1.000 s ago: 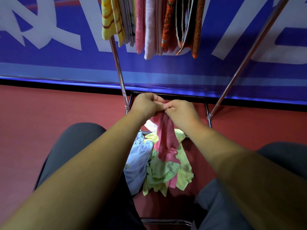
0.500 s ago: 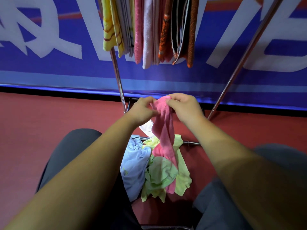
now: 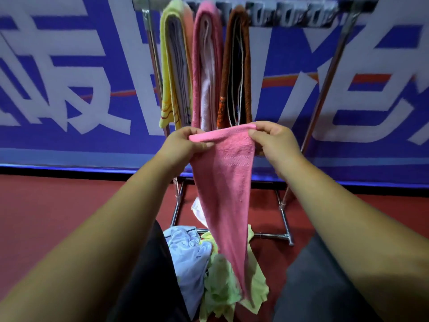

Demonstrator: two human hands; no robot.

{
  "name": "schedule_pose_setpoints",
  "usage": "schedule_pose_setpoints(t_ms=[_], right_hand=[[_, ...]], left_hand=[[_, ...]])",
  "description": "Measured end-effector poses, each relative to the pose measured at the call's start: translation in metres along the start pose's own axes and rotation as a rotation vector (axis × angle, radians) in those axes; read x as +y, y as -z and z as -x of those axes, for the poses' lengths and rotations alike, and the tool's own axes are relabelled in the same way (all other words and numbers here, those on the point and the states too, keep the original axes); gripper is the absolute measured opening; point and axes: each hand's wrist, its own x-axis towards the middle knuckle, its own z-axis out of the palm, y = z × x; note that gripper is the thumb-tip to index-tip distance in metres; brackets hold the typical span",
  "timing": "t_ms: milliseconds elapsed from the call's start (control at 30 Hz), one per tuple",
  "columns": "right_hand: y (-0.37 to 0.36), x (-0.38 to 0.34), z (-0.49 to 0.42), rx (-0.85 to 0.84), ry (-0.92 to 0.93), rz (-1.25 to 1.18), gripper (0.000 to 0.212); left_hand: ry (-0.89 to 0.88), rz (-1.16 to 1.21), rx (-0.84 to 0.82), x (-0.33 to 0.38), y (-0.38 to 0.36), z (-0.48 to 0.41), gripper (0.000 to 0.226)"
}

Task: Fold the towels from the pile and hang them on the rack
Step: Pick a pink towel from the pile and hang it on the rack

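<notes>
The left hand (image 3: 183, 142) and right hand (image 3: 271, 142) each pinch one end of the rolled top edge of a pink towel (image 3: 222, 182), thumb and curled fingers closed on it; the edge runs taut between them, held up in front of the rack (image 3: 297, 17); the cloth hangs down, narrowing to a tip over the pile (image 3: 197, 256); the pile, pale blue and yellow-green cloths crumpled together, lies on the red floor (image 3: 58, 217) between the person's knees, at the rack's foot; on the top bar hang, side by side, a yellow towel (image 3: 171, 66), a hung pink towel (image 3: 206, 66) and a brown towel (image 3: 236, 66); a blue banner (image 3: 69, 145) with white letters stands behind
</notes>
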Motion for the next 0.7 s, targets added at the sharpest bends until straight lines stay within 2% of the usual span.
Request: schedule_pose_setpoints(t_ms=[100, 167, 467, 600, 700], right_hand=[[0.011, -0.049, 0.001, 0.039, 0.066, -0.007, 0.019], [0.019, -0.082, 0.001, 0.067, 0.117, 0.014, 0.018], [0.04, -0.214, -0.008, 0.149, 0.286, 0.056, 0.012], [0.033, -0.252, -0.005, 0.219, 0.369, -0.019, 0.013], [0.021, -0.258, 0.003, 0.177, 0.288, 0.078, 0.017]], left_hand=[[-0.043, 0.19, 0.001, 0.056, 0.004, 0.015, 0.02], [-0.083, 0.23, 0.01, 0.093, 0.007, 0.025, 0.02], [-0.284, 0.145, 0.079, 0.242, 0.028, 0.05, 0.012], [-0.471, 0.109, 0.192, 0.282, 0.031, 0.057, 0.002], [-0.403, -0.02, 0.302, 0.275, 0.029, 0.054, 0.007]])
